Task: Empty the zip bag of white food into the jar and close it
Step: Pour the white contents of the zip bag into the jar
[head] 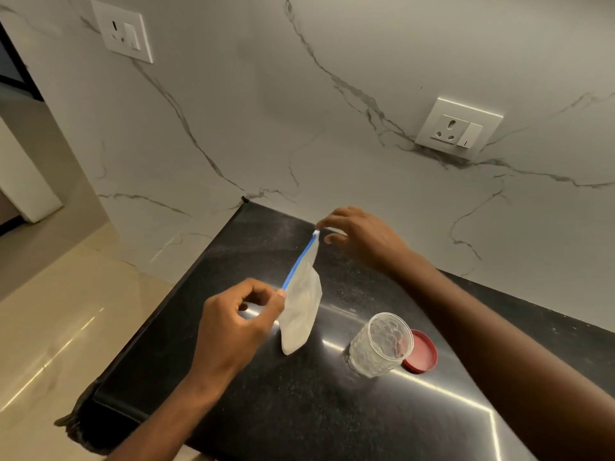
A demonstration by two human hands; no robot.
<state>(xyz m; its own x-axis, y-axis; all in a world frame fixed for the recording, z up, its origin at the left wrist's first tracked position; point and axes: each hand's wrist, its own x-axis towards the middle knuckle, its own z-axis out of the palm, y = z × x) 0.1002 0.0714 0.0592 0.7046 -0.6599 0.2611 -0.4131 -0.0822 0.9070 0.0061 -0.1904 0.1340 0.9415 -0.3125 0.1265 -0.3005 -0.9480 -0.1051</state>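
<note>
A clear zip bag [301,311] with a blue zip strip hangs above the black counter, white food sagging in its lower part. My left hand [236,322] pinches the near end of the zip strip. My right hand [362,237] pinches the far end with fingertips, stretching the strip between both hands. A clear textured jar [379,344] stands upright and open on the counter, to the right of the bag and below my right forearm. Its red lid [422,352] lies flat on the counter right behind the jar, touching it or nearly so.
The black counter [299,410] ends at a left edge with a drop to the tiled floor [66,311]. A marble wall runs close behind, with a socket [457,128] above the counter and another socket [123,31] at upper left.
</note>
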